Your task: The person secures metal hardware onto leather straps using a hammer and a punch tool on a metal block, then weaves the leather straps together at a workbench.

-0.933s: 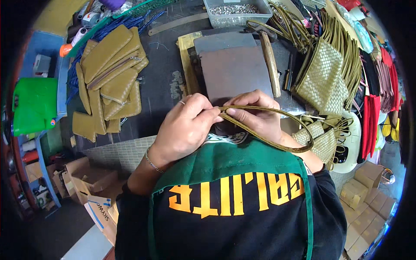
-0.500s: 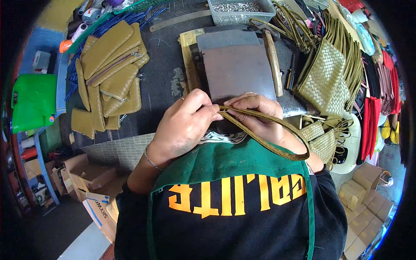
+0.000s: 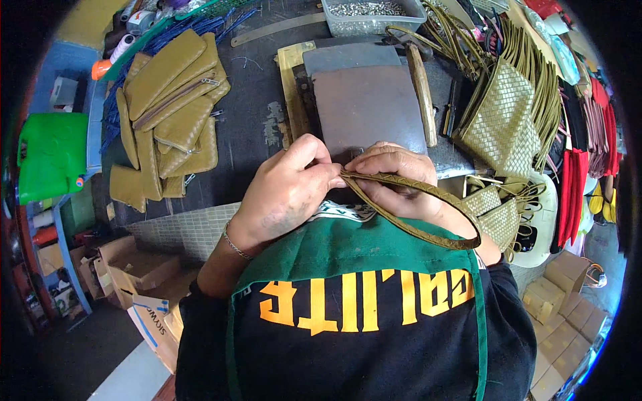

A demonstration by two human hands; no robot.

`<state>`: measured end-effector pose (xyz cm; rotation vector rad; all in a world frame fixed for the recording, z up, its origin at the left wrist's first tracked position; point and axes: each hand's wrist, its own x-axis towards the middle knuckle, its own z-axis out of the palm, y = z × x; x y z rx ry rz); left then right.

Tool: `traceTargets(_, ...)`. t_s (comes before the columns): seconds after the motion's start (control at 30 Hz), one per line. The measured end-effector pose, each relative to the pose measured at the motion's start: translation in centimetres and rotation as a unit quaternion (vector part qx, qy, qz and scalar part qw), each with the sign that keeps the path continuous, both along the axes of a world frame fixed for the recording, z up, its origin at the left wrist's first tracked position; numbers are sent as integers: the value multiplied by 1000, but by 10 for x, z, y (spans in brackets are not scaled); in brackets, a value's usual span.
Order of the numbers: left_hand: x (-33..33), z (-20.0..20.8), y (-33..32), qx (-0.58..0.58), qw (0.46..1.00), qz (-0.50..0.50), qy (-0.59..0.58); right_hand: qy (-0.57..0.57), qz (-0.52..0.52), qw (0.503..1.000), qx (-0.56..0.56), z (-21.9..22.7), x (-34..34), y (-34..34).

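Note:
An olive-brown leather strap (image 3: pixel 428 234) hangs in a loop from my hands, in front of the green apron. With fingers and thumb pinched, my left hand (image 3: pixel 291 187) holds the strap's ends where they come together. My right hand (image 3: pixel 394 174) is closed around the strap just beside that spot, its thumb under the upper run. The fingers hide the exact join between the ends. Directly beyond my hands lies a brown flat slab (image 3: pixel 368 107) on the dark worktable (image 3: pixel 247 100).
Olive quilted pouches (image 3: pixel 177 107) with zippers are piled at the left. A wooden-handled hammer (image 3: pixel 421 97) rests beside the slab. Woven olive pieces with long strips (image 3: pixel 501 120) lie at the right. A clear tub of small metal parts (image 3: pixel 374 25) stands at the back.
The strap's ends are drawn closer together between my fingertips, and the small gap seen there has closed. Both hands stay in nearly the same place. The loop has shifted slightly.

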<state>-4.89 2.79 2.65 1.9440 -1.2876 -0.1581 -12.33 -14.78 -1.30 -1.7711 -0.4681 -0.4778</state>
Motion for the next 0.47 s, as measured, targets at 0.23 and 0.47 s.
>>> traceTargets(0.23, -2, -5, -1, 8, 1000, 23, 15, 89, -25, 992, 86, -7, -8, 10)
traceTargets(0.47, 3, 6, 4, 73, 997, 29, -3, 135, -25, 983, 122, -25, -10, 20)
